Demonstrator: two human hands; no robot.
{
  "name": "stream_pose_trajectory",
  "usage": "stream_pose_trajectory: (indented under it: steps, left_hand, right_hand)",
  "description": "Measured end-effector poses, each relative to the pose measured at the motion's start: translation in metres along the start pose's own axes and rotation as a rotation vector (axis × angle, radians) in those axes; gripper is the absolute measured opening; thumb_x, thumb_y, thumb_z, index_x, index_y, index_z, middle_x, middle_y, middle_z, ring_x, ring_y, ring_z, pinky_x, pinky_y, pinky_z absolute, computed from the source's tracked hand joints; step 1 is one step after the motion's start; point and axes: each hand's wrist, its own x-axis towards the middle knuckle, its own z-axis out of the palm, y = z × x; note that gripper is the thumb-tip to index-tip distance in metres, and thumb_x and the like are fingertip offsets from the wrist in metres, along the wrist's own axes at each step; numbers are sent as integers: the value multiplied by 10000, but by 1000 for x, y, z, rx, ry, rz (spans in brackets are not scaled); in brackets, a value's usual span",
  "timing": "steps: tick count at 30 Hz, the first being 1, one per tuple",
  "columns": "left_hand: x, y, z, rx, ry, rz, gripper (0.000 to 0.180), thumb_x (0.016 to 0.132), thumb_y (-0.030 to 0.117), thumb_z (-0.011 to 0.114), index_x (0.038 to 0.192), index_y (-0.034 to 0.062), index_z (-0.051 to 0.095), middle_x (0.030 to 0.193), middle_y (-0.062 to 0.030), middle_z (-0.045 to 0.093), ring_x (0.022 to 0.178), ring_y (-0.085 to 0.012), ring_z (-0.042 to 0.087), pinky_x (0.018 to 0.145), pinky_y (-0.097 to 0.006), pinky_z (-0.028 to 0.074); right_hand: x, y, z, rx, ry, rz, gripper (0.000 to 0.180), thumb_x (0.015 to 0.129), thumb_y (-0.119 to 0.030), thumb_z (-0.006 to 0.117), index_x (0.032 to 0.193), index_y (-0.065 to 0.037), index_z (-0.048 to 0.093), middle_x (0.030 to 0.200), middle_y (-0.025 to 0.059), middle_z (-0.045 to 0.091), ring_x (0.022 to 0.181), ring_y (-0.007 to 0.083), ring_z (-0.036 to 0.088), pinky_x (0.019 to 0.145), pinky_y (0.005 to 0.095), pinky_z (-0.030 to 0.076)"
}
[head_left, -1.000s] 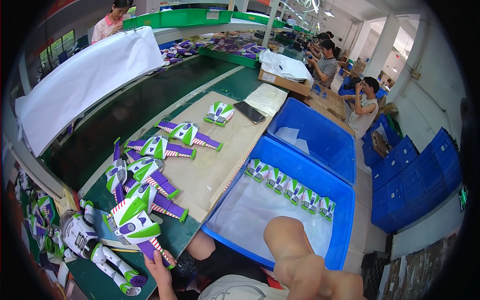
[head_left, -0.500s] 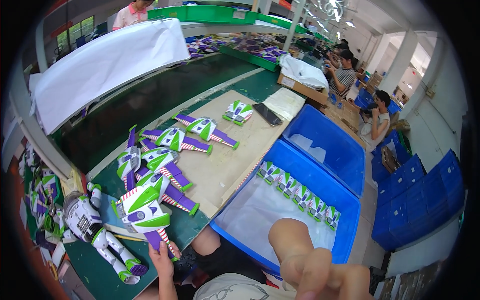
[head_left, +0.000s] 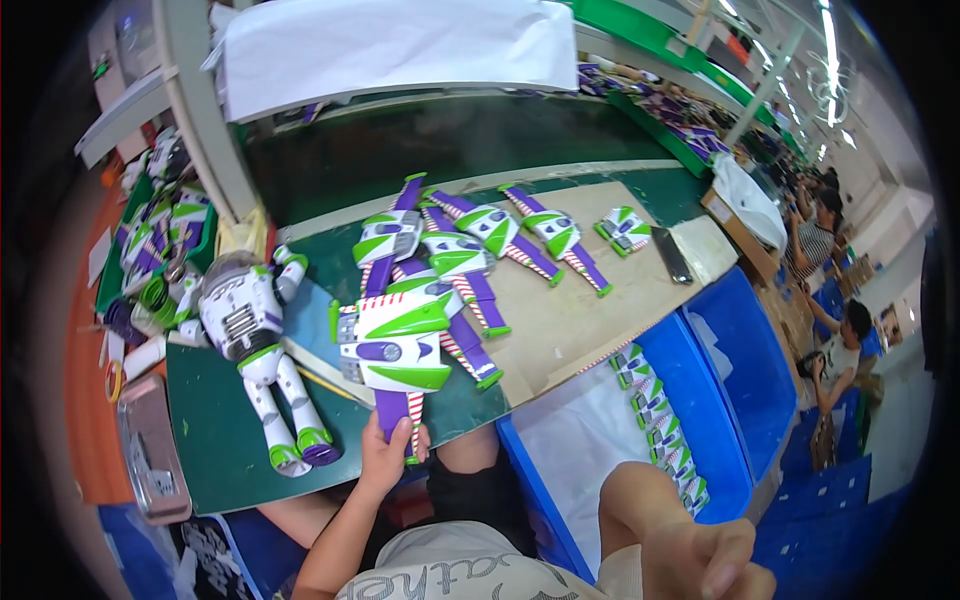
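Observation:
My left hand (head_left: 385,455) grips the purple tip of a white, green and purple toy wing pack (head_left: 392,340) at the near edge of the green table (head_left: 215,420). Several more of these winged packs (head_left: 480,240) lie fanned out beyond it on a tan board (head_left: 570,320). A white toy space figure (head_left: 255,345) lies on its back to the left. My right hand (head_left: 705,560) hovers low at the right, above a blue bin (head_left: 545,500), fingers loosely curled and holding nothing.
A row of small green-and-white parts (head_left: 660,430) lines the blue bin. A second blue bin (head_left: 745,370) stands beyond it. A black phone (head_left: 672,255) lies on the board's far end. More toy parts (head_left: 160,240) pile at the left. Other people (head_left: 835,330) work at the right.
The view has swung to the left and down, so the table sits more centrally. My left hand keeps hold of the wing pack's tip. My right hand stays low at the right.

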Motion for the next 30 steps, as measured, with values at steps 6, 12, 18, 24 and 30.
stream_pose_trajectory:
  steps: [6, 12, 18, 24, 30]
  left_hand:
    - [-8, 2, 0, -35, 124, 81, 206, 944, 188, 459, 1032, 10, 405, 699, -122, 568, 510, -143, 536, 490, -263, 458]
    - [-22, 19, 1, -18, 300, 246, 231, 958, 243, 402, 1048, 32, 371, 668, -119, 537, 460, -152, 503, 458, -285, 463]
    - [-41, 47, -11, -13, 492, 394, 226, 967, 247, 371, 1059, 41, 356, 651, -107, 511, 450, -147, 486, 444, -275, 449]
    - [-60, 61, -21, -162, 717, 454, 219, 928, 221, 492, 1009, 66, 361, 576, -40, 435, 420, -122, 427, 398, -273, 387]
    - [-98, 110, -56, -483, 437, 715, 424, 924, 120, 479, 1315, 121, 316, 827, -36, 437, 493, -57, 388, 445, -210, 355]
  right_hand:
    - [-10, 16, -60, 478, -337, 306, 312, 908, -304, 449, 1158, -161, 569, 1233, -28, 483, 1154, 237, 398, 931, 392, 299]
    - [-62, 157, -42, -75, -398, 594, 68, 790, -17, 583, 854, 6, 580, 943, 106, 588, 877, 220, 557, 777, 326, 427]
    - [-150, 233, 16, -219, -757, 519, 155, 743, 10, 596, 893, -20, 626, 944, 102, 598, 876, 253, 570, 736, 316, 459]
    - [-190, 241, 87, -481, -1089, 185, 254, 684, -101, 610, 935, -61, 623, 936, 73, 546, 864, 280, 520, 704, 390, 449]
    - [-208, 239, 110, -819, -1096, 27, 248, 681, -87, 578, 926, -48, 571, 796, 68, 545, 766, 220, 560, 589, 343, 460]
